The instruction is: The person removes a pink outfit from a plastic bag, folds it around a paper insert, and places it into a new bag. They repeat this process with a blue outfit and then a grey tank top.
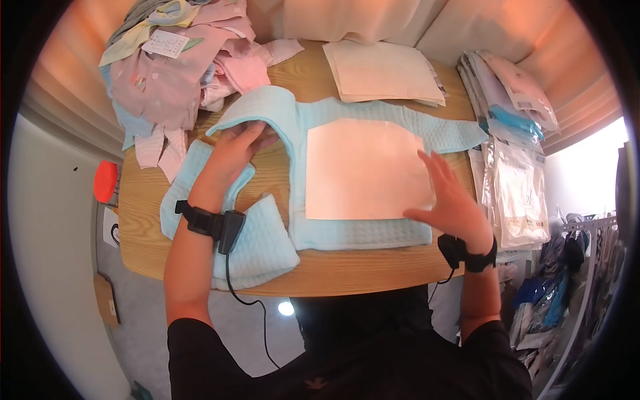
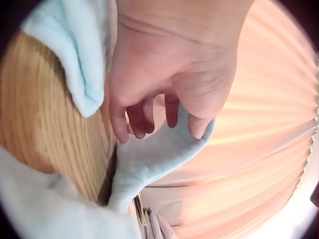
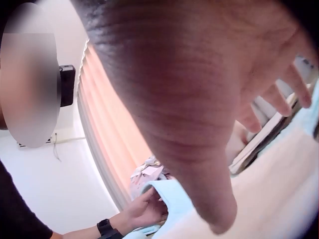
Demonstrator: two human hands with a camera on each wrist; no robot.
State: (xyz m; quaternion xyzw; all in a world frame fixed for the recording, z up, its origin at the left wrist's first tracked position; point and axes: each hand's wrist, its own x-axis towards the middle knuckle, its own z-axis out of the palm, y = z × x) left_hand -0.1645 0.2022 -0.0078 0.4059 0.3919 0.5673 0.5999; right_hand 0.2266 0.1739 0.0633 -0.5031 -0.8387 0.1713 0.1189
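Note:
A light blue quilted garment (image 1: 413,127) lies spread on the table, with a pale flat sheet (image 1: 367,170) on its body. My left hand (image 1: 237,150) is under the raised, arched front panel at the left. In the left wrist view, the fingers of the left hand (image 2: 159,114) hang loosely bent, the thumb tip touching the edge of the blue fabric (image 2: 154,154). Over the sheet's right edge my right hand (image 1: 450,193) is spread with fingers apart; whether it touches the sheet I cannot tell. The right wrist view shows that hand (image 3: 199,109) above the sheet (image 3: 279,174).
Folded blue fabric (image 1: 260,243) lies at the table's front left. Pink and grey clothes (image 1: 167,87) are heaped at the back left. More pale sheets (image 1: 383,70) lie at the back, and clear-bagged items (image 1: 517,193) along the right edge. Curtains hang behind.

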